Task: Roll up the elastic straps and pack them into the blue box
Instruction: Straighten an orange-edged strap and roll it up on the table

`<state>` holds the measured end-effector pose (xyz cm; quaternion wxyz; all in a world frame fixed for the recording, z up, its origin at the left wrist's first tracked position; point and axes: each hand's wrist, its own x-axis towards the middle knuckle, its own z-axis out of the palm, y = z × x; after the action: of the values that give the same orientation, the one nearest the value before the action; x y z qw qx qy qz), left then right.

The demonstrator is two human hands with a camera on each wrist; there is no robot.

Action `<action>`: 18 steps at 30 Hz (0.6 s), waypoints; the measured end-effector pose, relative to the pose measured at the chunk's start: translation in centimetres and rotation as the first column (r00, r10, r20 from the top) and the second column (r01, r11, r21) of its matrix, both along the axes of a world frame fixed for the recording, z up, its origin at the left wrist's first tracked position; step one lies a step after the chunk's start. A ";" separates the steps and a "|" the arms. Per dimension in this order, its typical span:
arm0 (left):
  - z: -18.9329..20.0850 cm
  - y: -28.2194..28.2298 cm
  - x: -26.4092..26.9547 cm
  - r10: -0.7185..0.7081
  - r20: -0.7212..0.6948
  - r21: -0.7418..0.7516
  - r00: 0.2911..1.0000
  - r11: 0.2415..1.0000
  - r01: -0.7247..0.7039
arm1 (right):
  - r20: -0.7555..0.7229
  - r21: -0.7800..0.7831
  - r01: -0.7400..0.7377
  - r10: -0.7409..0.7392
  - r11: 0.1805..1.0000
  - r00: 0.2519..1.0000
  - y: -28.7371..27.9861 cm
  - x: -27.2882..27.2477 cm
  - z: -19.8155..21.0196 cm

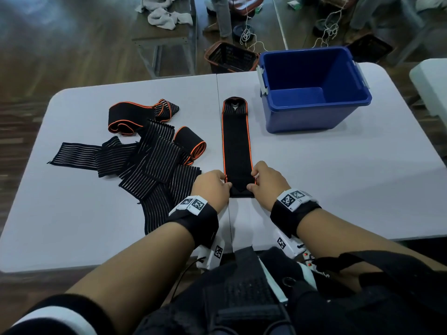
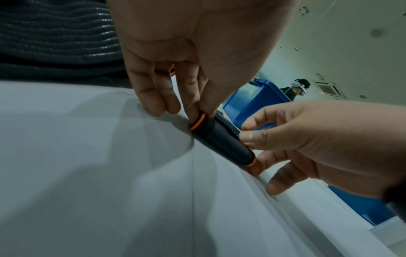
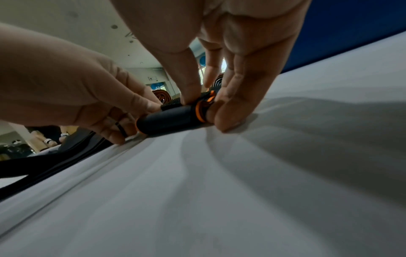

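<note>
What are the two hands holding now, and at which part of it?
Both hold the black strap with orange edges at its rolled near end: the left hand pinches the left end of the roll, the right hand the right end.

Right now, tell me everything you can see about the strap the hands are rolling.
The strap is black stretchy fabric with orange-trimmed edges, laid flat and straight on the table, running away from the person beside the blue box. Its far end is rounded; its near end is wound into a small tight roll. The left hand and right hand pinch that roll at its two ends.
</note>
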<state>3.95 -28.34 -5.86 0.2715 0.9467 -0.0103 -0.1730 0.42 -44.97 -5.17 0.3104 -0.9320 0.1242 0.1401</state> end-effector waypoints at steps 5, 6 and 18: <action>0.2 0.0 -0.6 -0.132 0.099 0.014 0.986 0.991 0.132 | 0.039 -0.111 -0.107 0.111 0.988 0.993 0.1 -0.3 0.2; 0.3 0.1 -0.7 -0.175 0.127 0.045 0.976 0.984 0.171 | 0.049 -0.135 -0.127 0.134 0.983 0.990 0.1 -0.3 0.3; -0.6 1.8 -2.1 -0.490 0.138 0.195 0.861 0.866 0.461 | -0.032 -0.255 -0.348 0.352 0.902 0.935 -0.4 -1.2 1.4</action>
<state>1.88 -26.58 -6.50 0.1435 0.9447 -0.2552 -0.1475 -0.75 -45.35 -3.74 0.1578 -0.9723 -0.0303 0.1695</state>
